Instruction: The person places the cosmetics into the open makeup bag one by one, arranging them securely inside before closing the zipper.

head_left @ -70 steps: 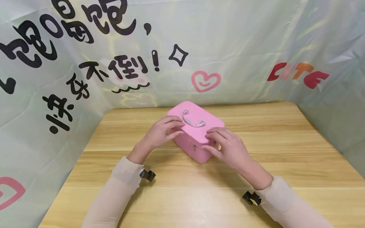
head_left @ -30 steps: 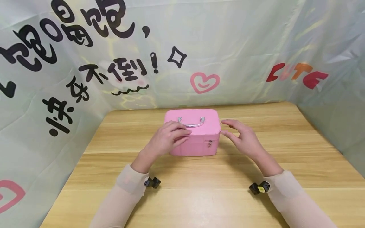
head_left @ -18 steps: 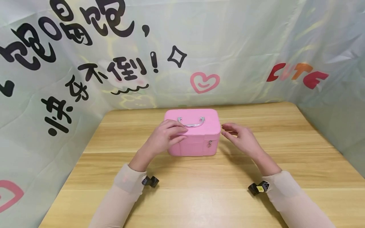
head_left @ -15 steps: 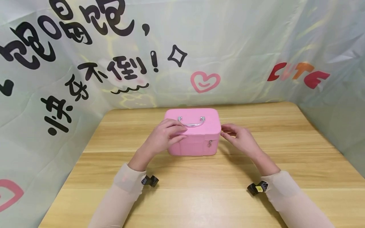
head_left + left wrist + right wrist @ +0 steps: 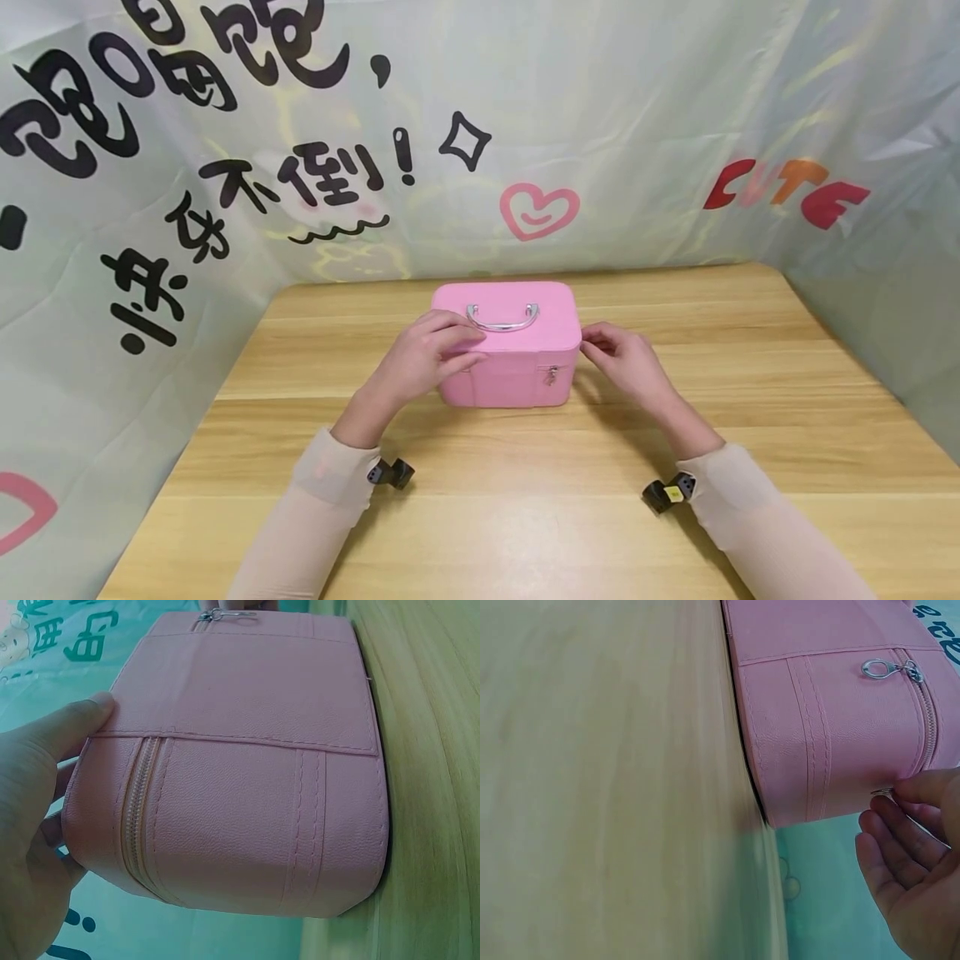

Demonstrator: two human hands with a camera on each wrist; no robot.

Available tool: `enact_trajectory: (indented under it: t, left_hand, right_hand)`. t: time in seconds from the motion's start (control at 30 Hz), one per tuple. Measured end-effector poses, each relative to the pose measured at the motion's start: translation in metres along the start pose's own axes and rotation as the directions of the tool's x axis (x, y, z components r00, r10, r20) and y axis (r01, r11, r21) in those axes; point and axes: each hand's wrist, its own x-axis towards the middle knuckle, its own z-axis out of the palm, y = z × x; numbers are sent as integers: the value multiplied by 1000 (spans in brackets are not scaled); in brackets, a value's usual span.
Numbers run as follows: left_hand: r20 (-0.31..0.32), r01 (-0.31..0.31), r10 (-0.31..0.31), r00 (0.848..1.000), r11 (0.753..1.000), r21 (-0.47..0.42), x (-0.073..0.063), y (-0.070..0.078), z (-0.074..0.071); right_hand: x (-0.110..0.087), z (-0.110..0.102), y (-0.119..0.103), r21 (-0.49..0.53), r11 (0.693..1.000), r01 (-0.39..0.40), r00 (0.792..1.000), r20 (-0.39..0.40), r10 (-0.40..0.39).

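A pink vanity case [image 5: 510,379] stands upright on the table, its lid down and its long front side towards me. My left hand [image 5: 412,354] grips its front left top edge, thumb on the front and fingers over the lid. A silver handle [image 5: 502,327] lies on the lid close to those fingers. At the case's right end, my right hand [image 5: 632,367] pinches a small metal zipper pull [image 5: 883,792] between thumb and index finger, the other fingers curled loosely. A second zipper pull [image 5: 880,669] hangs on the front right, at the end of the zipper [image 5: 930,724].
The wooden table [image 5: 495,517] carries the case near its far edge. A pale cloth backdrop [image 5: 637,125] with printed lettering and hearts rises behind and on both sides. Small black cameras sit at both sleeve cuffs.
The case has turned from a slanted position to face me squarely. My right hand has moved from its front corner to its right end and closed on the zipper pull there.
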Motion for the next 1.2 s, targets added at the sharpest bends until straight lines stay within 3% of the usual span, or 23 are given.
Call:
enact_trajectory:
  t: [0.23,0.57,0.9,1.2]
  left_hand:
    - [-12,16,-16,1000,1000,-2,0,1,1]
    - [-17,40,-40,999,999,-2,0,1,4]
    - [-33,83,-82,996,996,17,0,3,5]
    - [-22,134,-134,991,991,22,1,7,4]
  right_hand:
    - [-3,-3,-3,-2,999,-32,999,23,32]
    - [-9,-13,-7,-147,989,-9,1000,3,9]
    - [-12,-20,-14,-297,950,100,994,-12,-109]
    - [-19,-21,-20,-349,913,212,973,-10,-230]
